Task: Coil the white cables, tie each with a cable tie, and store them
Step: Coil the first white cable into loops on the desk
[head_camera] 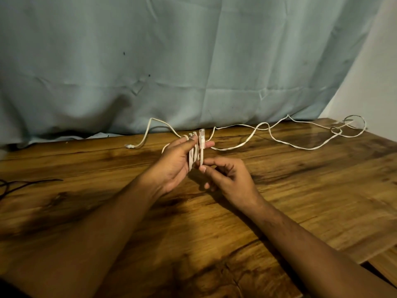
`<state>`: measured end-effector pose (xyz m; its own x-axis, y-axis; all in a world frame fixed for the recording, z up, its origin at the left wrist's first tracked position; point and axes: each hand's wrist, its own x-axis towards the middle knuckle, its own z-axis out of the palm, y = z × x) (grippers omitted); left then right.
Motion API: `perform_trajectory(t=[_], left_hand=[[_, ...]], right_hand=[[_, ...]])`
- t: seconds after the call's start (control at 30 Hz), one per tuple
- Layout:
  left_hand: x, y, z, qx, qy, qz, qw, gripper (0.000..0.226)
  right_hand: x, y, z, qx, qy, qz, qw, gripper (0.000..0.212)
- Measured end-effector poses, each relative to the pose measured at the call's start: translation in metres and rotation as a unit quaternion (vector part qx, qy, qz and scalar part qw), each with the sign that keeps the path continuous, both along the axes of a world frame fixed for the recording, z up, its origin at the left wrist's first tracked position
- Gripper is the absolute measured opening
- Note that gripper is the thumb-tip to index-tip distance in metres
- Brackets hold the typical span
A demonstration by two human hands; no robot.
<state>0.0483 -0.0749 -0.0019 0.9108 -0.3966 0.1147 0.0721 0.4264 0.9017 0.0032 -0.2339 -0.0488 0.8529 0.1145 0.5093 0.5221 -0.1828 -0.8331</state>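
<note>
A flat white cable [279,142] trails across the far side of the wooden table [300,190]. Several turns of it are wound around my left hand [176,162], which is raised above the table's middle with its fingers closed on the loops. A clear plug end [201,137] sticks up beside my left thumb. My right hand [227,177] sits just right of the coil and pinches the cable strand below the plug between thumb and forefinger. The cable's other plug end [129,146] lies on the table at the back left.
A pale blue cloth [193,61] hangs behind the table's back edge. Thin dark cords [25,183] lie at the left edge. The cable's far part makes loose loops [352,125] at the back right corner. The table's right edge runs diagonally at the lower right.
</note>
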Motion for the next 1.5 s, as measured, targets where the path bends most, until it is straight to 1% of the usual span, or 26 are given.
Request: perform_trajectory(t=[0.1, 0.27, 0.47, 0.63, 0.83, 0.97, 1.0, 1.07, 1.17, 1.2, 1.27, 1.37, 1.43, 1.5], left_hand=[[0.0, -0.001, -0.003, 0.013, -0.01, -0.002, 1.0, 0.023], [-0.003, -0.005, -0.006, 0.028, 0.005, -0.002, 1.0, 0.023], [-0.011, -0.005, 0.0, -0.035, 0.009, -0.041, 0.998, 0.022], [-0.013, -0.006, 0.0, -0.046, 0.015, -0.069, 0.996, 0.023], [-0.011, -0.006, -0.003, -0.044, 0.021, -0.053, 0.997, 0.021], [-0.003, -0.002, -0.007, -0.007, 0.008, -0.017, 1.0, 0.024], [-0.001, 0.0, -0.007, -0.003, 0.004, -0.01, 1.0, 0.024], [0.003, 0.004, -0.007, 0.009, 0.005, -0.008, 1.0, 0.025], [0.004, 0.008, -0.008, 0.037, 0.006, -0.052, 0.998, 0.026], [0.004, 0.008, -0.008, 0.043, 0.001, -0.073, 0.996, 0.026], [0.001, 0.008, -0.007, 0.056, -0.008, -0.107, 0.993, 0.025], [-0.003, 0.008, -0.006, 0.082, -0.016, -0.135, 0.987, 0.026], [-0.004, 0.009, -0.008, 0.104, -0.023, -0.153, 0.983, 0.026], [-0.004, 0.012, -0.008, 0.124, -0.023, -0.179, 0.976, 0.026]], right_hand=[[-0.002, 0.001, 0.002, 0.014, -0.015, -0.012, 1.0, 0.02], [-0.001, -0.004, 0.005, 0.022, -0.039, -0.013, 0.999, 0.016], [0.002, -0.001, 0.002, 0.02, -0.044, -0.014, 0.999, 0.007], [0.002, -0.003, 0.004, 0.05, -0.025, -0.016, 0.998, 0.007], [0.001, -0.002, 0.003, 0.035, -0.02, -0.024, 0.999, 0.008], [-0.002, -0.005, 0.006, -0.016, -0.059, -0.074, 0.995, 0.006], [-0.003, -0.008, 0.008, -0.009, -0.067, -0.09, 0.994, 0.006], [-0.003, -0.014, 0.013, 0.018, -0.077, -0.125, 0.989, 0.014], [-0.004, -0.023, 0.018, 0.042, -0.086, -0.16, 0.982, 0.008], [-0.004, -0.025, 0.019, 0.031, -0.096, -0.168, 0.981, 0.01], [-0.005, -0.027, 0.021, -0.022, -0.119, -0.178, 0.976, 0.024], [-0.007, -0.026, 0.024, -0.164, -0.163, -0.169, 0.958, 0.046], [-0.011, -0.025, 0.026, -0.259, -0.178, -0.153, 0.937, 0.053], [-0.016, -0.022, 0.027, -0.323, -0.169, -0.138, 0.921, 0.055]])
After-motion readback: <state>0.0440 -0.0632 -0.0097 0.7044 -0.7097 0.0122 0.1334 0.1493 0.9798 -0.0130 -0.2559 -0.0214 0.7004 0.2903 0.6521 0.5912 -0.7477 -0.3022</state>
